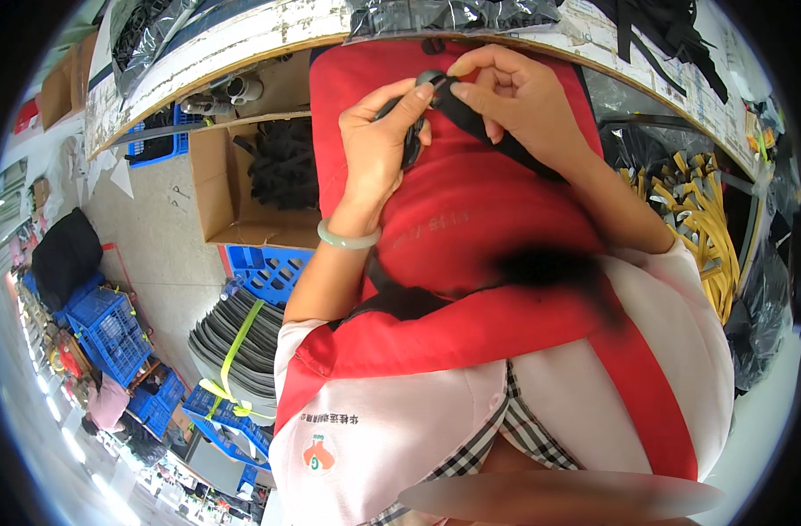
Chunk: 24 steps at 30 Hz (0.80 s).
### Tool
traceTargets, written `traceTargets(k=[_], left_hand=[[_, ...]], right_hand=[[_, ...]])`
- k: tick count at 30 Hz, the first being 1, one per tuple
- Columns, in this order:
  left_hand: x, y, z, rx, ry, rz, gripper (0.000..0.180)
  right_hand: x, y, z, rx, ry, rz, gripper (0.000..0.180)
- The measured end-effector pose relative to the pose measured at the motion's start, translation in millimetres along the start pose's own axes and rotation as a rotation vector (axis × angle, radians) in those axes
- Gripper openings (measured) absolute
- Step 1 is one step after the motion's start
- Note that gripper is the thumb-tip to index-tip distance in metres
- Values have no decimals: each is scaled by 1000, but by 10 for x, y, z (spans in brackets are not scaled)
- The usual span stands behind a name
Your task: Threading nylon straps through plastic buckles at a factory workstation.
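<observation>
Above my lap, over the red apron (435, 228), both hands work close together on a black webbing strap (470, 118). My left hand (378, 127) is closed, its thumb and forefinger pinching a small dark rounded fitting (430, 77) that looks like a buckle. More black strap (412, 145) hangs down beneath the left fingers. My right hand (519, 101) is also closed, with thumb and forefinger on the strap just beside the fitting. From there the strap runs down under the right wrist, where the forearm hides part of it. Fine detail of the fitting is too small to tell.
The worn edge of a white table (277, 39) curves ahead, with black straps (659, 39) on its right. A cardboard box (216, 188) of black pieces stands left. Below it are stacked dark strips (242, 351) and blue crates (111, 329). Yellow straps (703, 237) hang right.
</observation>
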<state>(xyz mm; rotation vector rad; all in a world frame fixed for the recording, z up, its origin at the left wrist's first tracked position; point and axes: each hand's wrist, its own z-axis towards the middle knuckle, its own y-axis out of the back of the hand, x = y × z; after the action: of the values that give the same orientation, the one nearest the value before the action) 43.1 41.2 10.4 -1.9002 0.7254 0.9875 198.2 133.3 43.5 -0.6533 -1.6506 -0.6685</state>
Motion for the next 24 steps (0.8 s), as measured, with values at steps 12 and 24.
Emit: traceTargets(k=[12, 24], left_hand=[[68, 78, -26, 87, -232, 209, 16], [-122, 267, -247, 80, 30, 130, 15]], right_hand=[[-194, -98, 101, -29, -75, 274, 28], [-427, 19, 303, 445, -233, 195, 26]])
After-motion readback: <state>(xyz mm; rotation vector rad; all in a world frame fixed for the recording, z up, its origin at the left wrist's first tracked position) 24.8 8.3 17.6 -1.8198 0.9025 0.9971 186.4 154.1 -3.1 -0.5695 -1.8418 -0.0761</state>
